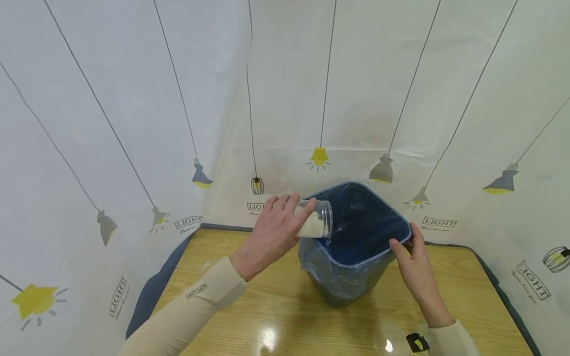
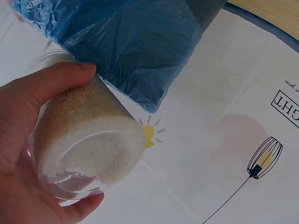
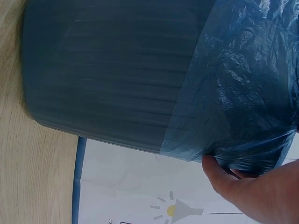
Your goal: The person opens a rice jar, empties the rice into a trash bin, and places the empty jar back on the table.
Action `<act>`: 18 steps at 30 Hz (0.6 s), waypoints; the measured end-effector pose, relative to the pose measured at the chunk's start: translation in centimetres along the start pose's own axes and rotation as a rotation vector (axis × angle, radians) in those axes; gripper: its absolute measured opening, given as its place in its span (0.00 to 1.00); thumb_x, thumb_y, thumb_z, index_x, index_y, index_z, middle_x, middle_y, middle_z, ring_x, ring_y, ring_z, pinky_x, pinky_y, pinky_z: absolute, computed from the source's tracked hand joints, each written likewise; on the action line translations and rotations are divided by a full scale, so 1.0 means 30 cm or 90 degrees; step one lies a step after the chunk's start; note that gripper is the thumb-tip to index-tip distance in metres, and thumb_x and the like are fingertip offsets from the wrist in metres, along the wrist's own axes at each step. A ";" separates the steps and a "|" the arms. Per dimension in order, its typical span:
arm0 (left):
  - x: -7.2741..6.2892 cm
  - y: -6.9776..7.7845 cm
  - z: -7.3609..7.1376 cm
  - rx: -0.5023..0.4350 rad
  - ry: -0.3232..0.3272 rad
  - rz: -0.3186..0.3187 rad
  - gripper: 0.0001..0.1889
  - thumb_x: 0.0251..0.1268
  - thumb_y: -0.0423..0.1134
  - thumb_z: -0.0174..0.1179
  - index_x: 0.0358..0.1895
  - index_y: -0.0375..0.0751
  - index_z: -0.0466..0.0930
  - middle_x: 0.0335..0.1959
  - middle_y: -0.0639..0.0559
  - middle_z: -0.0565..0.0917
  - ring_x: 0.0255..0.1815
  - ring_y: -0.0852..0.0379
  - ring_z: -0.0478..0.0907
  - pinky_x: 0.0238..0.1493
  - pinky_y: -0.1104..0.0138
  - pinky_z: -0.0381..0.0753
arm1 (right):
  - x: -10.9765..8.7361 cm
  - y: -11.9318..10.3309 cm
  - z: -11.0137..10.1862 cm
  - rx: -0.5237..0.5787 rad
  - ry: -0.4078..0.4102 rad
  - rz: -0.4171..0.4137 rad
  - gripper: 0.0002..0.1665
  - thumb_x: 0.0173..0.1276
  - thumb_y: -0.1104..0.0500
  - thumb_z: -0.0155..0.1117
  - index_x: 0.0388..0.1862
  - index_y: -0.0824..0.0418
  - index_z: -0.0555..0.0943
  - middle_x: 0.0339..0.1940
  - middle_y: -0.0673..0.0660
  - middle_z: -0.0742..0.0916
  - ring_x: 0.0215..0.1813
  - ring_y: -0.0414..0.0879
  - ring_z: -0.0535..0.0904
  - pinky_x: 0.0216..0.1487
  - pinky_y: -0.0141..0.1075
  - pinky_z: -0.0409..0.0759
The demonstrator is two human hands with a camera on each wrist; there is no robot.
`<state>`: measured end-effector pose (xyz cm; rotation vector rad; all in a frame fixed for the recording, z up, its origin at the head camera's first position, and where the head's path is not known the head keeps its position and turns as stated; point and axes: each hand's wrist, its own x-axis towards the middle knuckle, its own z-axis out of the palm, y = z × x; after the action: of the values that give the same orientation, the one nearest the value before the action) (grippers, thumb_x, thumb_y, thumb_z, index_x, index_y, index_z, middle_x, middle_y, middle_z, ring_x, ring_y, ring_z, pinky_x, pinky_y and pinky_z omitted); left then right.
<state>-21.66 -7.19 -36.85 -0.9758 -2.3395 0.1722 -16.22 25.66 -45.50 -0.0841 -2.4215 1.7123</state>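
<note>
My left hand [image 1: 277, 230] grips a clear jar [image 1: 313, 225] tipped onto its side, its open mouth at the near left rim of the blue bin [image 1: 352, 291]. White, crumbly stuff lies in the jar, and some shows at its lip. In the left wrist view, the contents of the jar [image 2: 100, 135] look pale with a brownish layer. A thin blue liner bag [image 1: 329, 269] folds over the rim of the bin and hangs down outside. With thumb and fingers, my right hand [image 1: 415, 269] grips the right corner of the rim over the liner.
The bin stands tilted on a wooden table [image 1: 249, 306]. A clear round disc [image 1: 389, 336] and a black and yellow item [image 1: 417, 342] lie by the right sleeve. Behind the table hangs a pale sheet [image 1: 285, 109] printed with lamps.
</note>
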 end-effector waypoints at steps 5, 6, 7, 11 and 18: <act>0.006 -0.004 -0.001 -0.004 -0.010 -0.001 0.48 0.48 0.50 0.82 0.73 0.47 0.66 0.57 0.40 0.79 0.58 0.41 0.78 0.59 0.50 0.78 | -0.003 -0.002 0.001 -0.002 -0.002 0.003 0.51 0.83 0.48 0.52 0.86 0.62 0.33 0.83 0.71 0.52 0.80 0.70 0.54 0.73 0.64 0.60; 0.007 -0.003 -0.001 -0.003 -0.010 -0.001 0.48 0.48 0.50 0.82 0.73 0.46 0.66 0.57 0.40 0.79 0.58 0.41 0.78 0.59 0.50 0.78 | -0.003 -0.002 0.000 -0.001 -0.003 0.002 0.51 0.83 0.47 0.52 0.86 0.62 0.33 0.83 0.72 0.52 0.80 0.70 0.54 0.73 0.64 0.60; 0.009 -0.003 0.001 -0.002 -0.008 0.000 0.48 0.48 0.50 0.81 0.73 0.46 0.66 0.57 0.40 0.79 0.58 0.41 0.78 0.58 0.50 0.78 | -0.003 -0.001 -0.001 0.001 -0.004 0.002 0.51 0.83 0.47 0.52 0.86 0.62 0.33 0.84 0.72 0.52 0.80 0.70 0.54 0.73 0.65 0.60; 0.015 -0.002 0.005 0.002 0.000 0.001 0.46 0.50 0.49 0.80 0.73 0.47 0.66 0.59 0.39 0.79 0.58 0.41 0.79 0.59 0.50 0.78 | -0.002 -0.001 -0.001 0.002 -0.004 0.000 0.51 0.83 0.48 0.52 0.85 0.63 0.33 0.83 0.72 0.52 0.80 0.70 0.54 0.73 0.65 0.60; 0.024 -0.001 0.008 0.011 0.021 0.006 0.40 0.54 0.42 0.77 0.72 0.47 0.67 0.60 0.38 0.78 0.57 0.41 0.79 0.60 0.50 0.77 | 0.002 0.000 -0.004 0.001 -0.005 -0.005 0.51 0.83 0.50 0.52 0.85 0.65 0.33 0.83 0.73 0.51 0.80 0.72 0.52 0.72 0.66 0.60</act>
<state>-22.22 -6.69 -36.68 -0.9753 -2.3007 0.1781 -16.25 25.78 -45.47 -0.0675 -2.4230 1.7139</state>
